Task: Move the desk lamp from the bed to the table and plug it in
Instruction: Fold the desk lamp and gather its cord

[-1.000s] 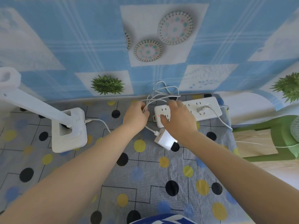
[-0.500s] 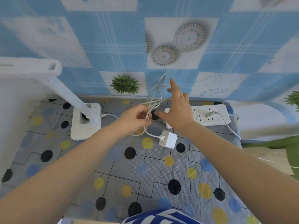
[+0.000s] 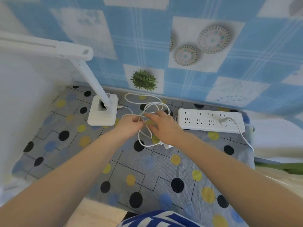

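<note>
Polka-dot cloth covers the counter (image 3: 114,169), where the desk lamp (image 3: 103,112) stands. Both grips, left hand (image 3: 131,126) and right hand (image 3: 164,126), pinch its tangled cord (image 3: 147,102); next, untangle it and bring the adapter (image 3: 167,146) to the power strip (image 3: 209,120).

Bright, even daylight; blurred, warped edges

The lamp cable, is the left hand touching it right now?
Touching. The head view shows the left hand closed around the white lamp cable, whose loops run out from its fingers.
</note>
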